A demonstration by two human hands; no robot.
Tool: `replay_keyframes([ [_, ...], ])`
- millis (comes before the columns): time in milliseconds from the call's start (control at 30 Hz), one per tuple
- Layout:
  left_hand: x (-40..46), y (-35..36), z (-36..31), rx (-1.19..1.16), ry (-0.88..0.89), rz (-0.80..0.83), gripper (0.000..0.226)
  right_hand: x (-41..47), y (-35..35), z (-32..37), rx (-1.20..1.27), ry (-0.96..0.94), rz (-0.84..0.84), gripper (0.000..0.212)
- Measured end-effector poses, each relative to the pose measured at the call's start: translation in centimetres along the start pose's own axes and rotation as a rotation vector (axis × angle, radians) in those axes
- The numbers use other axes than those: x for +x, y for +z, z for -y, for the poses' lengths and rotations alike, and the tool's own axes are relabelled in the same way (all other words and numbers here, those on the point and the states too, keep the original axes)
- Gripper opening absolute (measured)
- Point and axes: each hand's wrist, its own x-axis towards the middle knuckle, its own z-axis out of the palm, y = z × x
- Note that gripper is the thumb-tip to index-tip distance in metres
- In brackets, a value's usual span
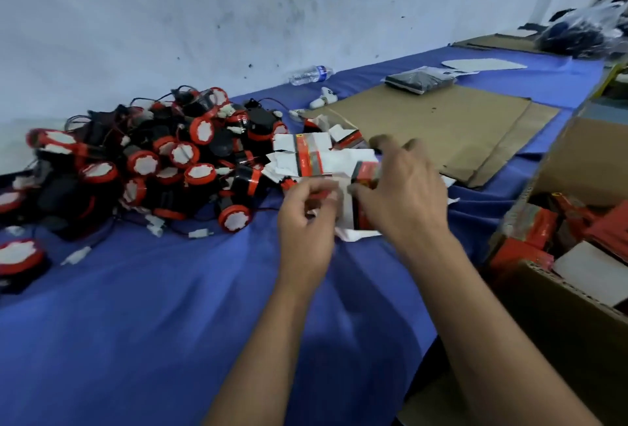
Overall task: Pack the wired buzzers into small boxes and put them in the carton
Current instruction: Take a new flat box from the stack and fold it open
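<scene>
A big heap of black and red wired buzzers (163,160) with white round faces lies on the blue cloth at the left. Flat, unfolded small boxes (306,157), white with red and black print, lie beside the heap. My left hand (306,218) pinches something red and white at its fingertips, blurred. My right hand (404,191) grips a small red and black box (365,174) from above, with white flaps showing under it. The carton (577,167) stands at the right edge and holds several packed red boxes (537,228).
A flattened brown cardboard sheet (441,126) lies behind my hands. A plastic water bottle (311,74) lies by the wall. A dark packet (418,80) and a plastic bag of dark items (584,31) sit further back right. Loose white connectors (200,233) trail on the cloth.
</scene>
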Motion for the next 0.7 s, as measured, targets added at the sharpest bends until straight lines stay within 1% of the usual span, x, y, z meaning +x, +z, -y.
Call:
replay_keyframes([
  [67, 0.3, -3.1, -0.7, -0.145, -0.002, -0.081, 0.035, 0.5, -0.1, 2.4, 0.181, -0.026, -0.045, 0.051],
  [100, 0.5, -4.8, -0.8, -0.22, -0.02, -0.093, 0.043, 0.7, 0.0, 3.5, 0.301, -0.034, -0.028, 0.045],
  [133, 0.5, -7.0, -0.8, -0.258, -0.031, -0.103, 0.047, 0.7, 0.7, 5.0, 0.425, -0.053, 0.021, 0.037],
  [167, 0.5, -9.4, -0.6, -0.247, -0.034, -0.11, 0.047, 0.5, 1.6, 6.5, 0.515, -0.092, 0.078, 0.028],
  [200, 0.3, -11.9, -0.3, -0.2, -0.046, -0.129, 0.048, 0.0, 2.7, 8.1, 0.56, -0.168, 0.124, 0.02],
  [233, -0.1, -14.4, -0.1, -0.168, -0.06, -0.155, 0.055, -0.6, 3.9, 9.7, 0.583, -0.268, 0.148, 0.013],
  [300, -1.0, -18.8, 0.2, -0.186, -0.108, -0.237, 0.066, -2.4, 6.2, 13.0, 0.63, -0.481, 0.146, 0.007],
  [367, -1.9, -23.2, 0.6, -0.175, -0.13, -0.366, 0.057, -4.5, 8.6, 16.0, 0.719, -0.665, 0.131, 0.003],
  [433, -2.6, -26.7, 0.9, -0.132, -0.146, -0.427, 0.047, -6.3, 10.6, 18.1, 0.82, -0.777, 0.138, 0.004],
  [500, -3.3, -29.5, 1.1, -0.034, -0.157, -0.508, 0.052, -7.8, 12.5, 19.5, 0.932, -0.798, 0.151, 0.006],
  [567, -3.9, -31.1, 0.9, -0.011, -0.188, -0.553, 0.056, -8.6, 14.1, 19.8, 1.042, -0.726, 0.188, 0.006],
  [633, -4.3, -31.8, 0.5, -0.008, -0.27, -0.469, 0.062, -8.8, 15.3, 19.5, 1.137, -0.603, 0.254, 0.007],
  [700, -4.8, -32.0, 0.2, 0.08, -0.291, -0.317, 0.063, -8.6, 16.1, 19.3, 1.224, -0.484, 0.317, 0.008],
])
